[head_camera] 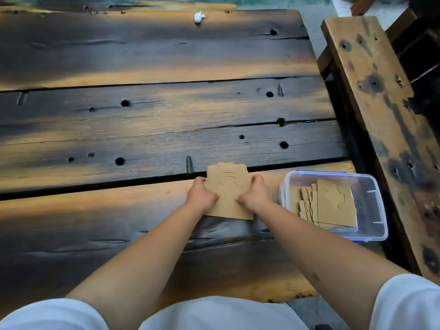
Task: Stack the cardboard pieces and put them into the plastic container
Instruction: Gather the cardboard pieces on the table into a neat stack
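— What's the surface?
— A dark, scorched plank bench [142, 120], knot holes all over, with a wooden seat [371, 96] off its right edge.
— And the plastic container [371, 198]?
— Clear, lid off, at the near right corner, cardboard pieces [333, 206] lying inside.
— The hands?
— Left hand [201, 195] and right hand [256, 195] each grip a side of a cardboard stack [228, 186] just left of it, fingers curled round the edges.
— Anything else?
— A crumpled white scrap [199, 17] far back.
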`<state>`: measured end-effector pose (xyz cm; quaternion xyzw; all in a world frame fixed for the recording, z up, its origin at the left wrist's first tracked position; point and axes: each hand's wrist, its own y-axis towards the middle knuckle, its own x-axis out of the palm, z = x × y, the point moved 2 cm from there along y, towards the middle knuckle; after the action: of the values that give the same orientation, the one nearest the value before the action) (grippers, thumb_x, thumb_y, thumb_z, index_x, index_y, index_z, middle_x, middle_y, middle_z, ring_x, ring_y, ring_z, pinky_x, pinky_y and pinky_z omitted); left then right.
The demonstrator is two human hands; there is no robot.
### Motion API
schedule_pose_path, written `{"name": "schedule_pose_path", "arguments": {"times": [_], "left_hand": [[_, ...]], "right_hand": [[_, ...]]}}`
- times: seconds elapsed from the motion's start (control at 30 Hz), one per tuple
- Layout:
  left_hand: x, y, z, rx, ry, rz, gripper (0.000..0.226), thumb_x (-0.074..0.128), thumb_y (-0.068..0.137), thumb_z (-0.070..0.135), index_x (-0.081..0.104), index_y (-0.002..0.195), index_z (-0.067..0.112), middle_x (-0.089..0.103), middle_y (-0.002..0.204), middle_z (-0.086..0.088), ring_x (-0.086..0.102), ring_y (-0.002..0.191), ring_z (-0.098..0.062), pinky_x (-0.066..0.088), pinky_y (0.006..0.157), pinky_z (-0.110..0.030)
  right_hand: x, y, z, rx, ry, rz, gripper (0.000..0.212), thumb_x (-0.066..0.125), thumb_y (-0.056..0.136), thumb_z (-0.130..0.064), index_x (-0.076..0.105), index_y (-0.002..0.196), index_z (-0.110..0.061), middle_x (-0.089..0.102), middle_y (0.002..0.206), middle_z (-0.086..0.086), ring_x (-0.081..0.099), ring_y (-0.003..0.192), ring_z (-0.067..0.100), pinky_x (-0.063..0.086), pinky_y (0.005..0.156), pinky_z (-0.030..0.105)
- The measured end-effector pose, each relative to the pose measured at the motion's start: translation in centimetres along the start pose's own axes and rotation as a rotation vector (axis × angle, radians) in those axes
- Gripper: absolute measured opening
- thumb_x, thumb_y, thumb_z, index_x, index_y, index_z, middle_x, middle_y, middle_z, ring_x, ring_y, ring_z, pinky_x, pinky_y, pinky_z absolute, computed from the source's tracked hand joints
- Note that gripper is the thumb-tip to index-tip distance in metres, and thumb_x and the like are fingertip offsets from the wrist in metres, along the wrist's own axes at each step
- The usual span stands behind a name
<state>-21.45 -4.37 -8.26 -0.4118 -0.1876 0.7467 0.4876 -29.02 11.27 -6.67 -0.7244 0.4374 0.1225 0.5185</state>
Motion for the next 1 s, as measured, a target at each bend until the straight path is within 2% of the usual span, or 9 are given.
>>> {"name": "schedule_pose_path", "arguments": {"times": [0.07, 0.17, 0.37, 0.47, 0.53, 0.63, 0.77, 0.9, 1.0], "left_hand": [[-0.1, -0.4, -0.3, -0.001, -0.054, -0.035, 0.049, 0.075, 0.076, 0.014, 0.049, 0.116, 0.02, 0.059, 0.107, -0.002, 0.056, 0.093, -0.02, 0.044, 0.074, -0.028], [-0.6, -1.4, -1.2, 0.013, -0.106, -0.054, 0.036, 0.075, 0.076, 0.011, 0.052, 0.101, 0.022, 0.064, 0.103, -0.003, 0.06, 0.088, -0.019, 0.044, 0.062, -0.025], [-3.9, -3.6, -4.1, 0.066, -0.069, -0.004, 0.031, 0.078, 0.073, 0.013, 0.052, 0.084, 0.024, 0.068, 0.094, -0.003, 0.063, 0.082, -0.017, 0.052, 0.073, -0.031], [-6.0, -5.0, -6.1, 0.135, 0.012, 0.014, 0.033, 0.081, 0.071, 0.016, 0.053, 0.087, 0.024, 0.066, 0.092, 0.002, 0.063, 0.085, -0.016, 0.05, 0.077, -0.029], [-7.3, -6.2, -7.5, 0.182, 0.006, 0.038, 0.04, 0.081, 0.07, 0.015, 0.053, 0.096, 0.027, 0.067, 0.096, 0.004, 0.063, 0.087, -0.014, 0.049, 0.079, -0.026], [-8.7, -8.1, -9.4, 0.226, -0.033, 0.06, 0.052, 0.08, 0.07, 0.011, 0.051, 0.107, 0.033, 0.068, 0.101, 0.004, 0.064, 0.09, -0.013, 0.05, 0.082, -0.026], [-9.9, -10.0, -11.8, 0.256, -0.008, 0.094, 0.045, 0.078, 0.072, 0.009, 0.058, 0.108, 0.027, 0.065, 0.099, 0.008, 0.062, 0.094, -0.012, 0.044, 0.082, -0.021], [-10.9, -11.7, -13.8, 0.27, 0.014, 0.136, 0.045, 0.075, 0.074, 0.01, 0.058, 0.109, 0.033, 0.063, 0.096, 0.016, 0.059, 0.091, -0.006, 0.041, 0.079, -0.018], [-11.8, -12.9, -16.0, 0.276, 0.005, 0.131, 0.043, 0.074, 0.075, 0.011, 0.056, 0.106, 0.035, 0.064, 0.098, 0.015, 0.06, 0.093, -0.007, 0.043, 0.079, -0.021]], "right_hand": [[0.2, -0.4, 0.3, 0.013, -0.01, -0.05, 0.084, 0.086, 0.064, -0.028, 0.038, 0.132, -0.018, 0.055, 0.127, 0.009, 0.049, 0.121, 0.032, 0.044, 0.101, 0.042], [0.8, -1.6, 0.6, -0.042, 0.055, -0.086, 0.074, 0.085, 0.064, -0.023, 0.042, 0.123, -0.017, 0.052, 0.126, 0.009, 0.053, 0.114, 0.028, 0.048, 0.097, 0.044], [2.4, -4.8, 0.1, -0.265, 0.03, -0.073, 0.048, 0.076, 0.074, -0.022, 0.045, 0.111, -0.025, 0.06, 0.115, 0.003, 0.058, 0.106, 0.024, 0.05, 0.088, 0.038], [3.7, -6.8, -0.3, -0.341, 0.015, -0.111, 0.04, 0.072, 0.08, -0.021, 0.045, 0.108, -0.031, 0.066, 0.109, -0.001, 0.062, 0.102, 0.022, 0.052, 0.087, 0.038], [4.6, -8.2, -0.5, -0.385, -0.011, -0.102, 0.042, 0.073, 0.08, -0.022, 0.045, 0.109, -0.034, 0.067, 0.109, -0.001, 0.062, 0.101, 0.021, 0.052, 0.086, 0.037], [6.2, -10.5, -0.7, -0.431, -0.025, -0.078, 0.051, 0.075, 0.078, -0.021, 0.047, 0.119, -0.033, 0.069, 0.111, 0.002, 0.063, 0.103, 0.024, 0.052, 0.088, 0.037], [7.9, -13.2, -0.9, -0.503, -0.077, -0.065, 0.068, 0.074, 0.079, -0.02, 0.039, 0.137, -0.029, 0.066, 0.122, 0.003, 0.061, 0.111, 0.027, 0.049, 0.095, 0.041], [9.5, -15.4, -0.9, -0.584, -0.123, -0.027, 0.055, 0.072, 0.083, -0.018, 0.045, 0.131, -0.022, 0.063, 0.125, 0.003, 0.058, 0.114, 0.025, 0.046, 0.094, 0.033], [10.8, -17.1, -0.7, -0.619, -0.15, -0.042, 0.047, 0.069, 0.085, -0.018, 0.048, 0.127, -0.021, 0.063, 0.122, 0.005, 0.057, 0.113, 0.025, 0.046, 0.093, 0.035]]}}
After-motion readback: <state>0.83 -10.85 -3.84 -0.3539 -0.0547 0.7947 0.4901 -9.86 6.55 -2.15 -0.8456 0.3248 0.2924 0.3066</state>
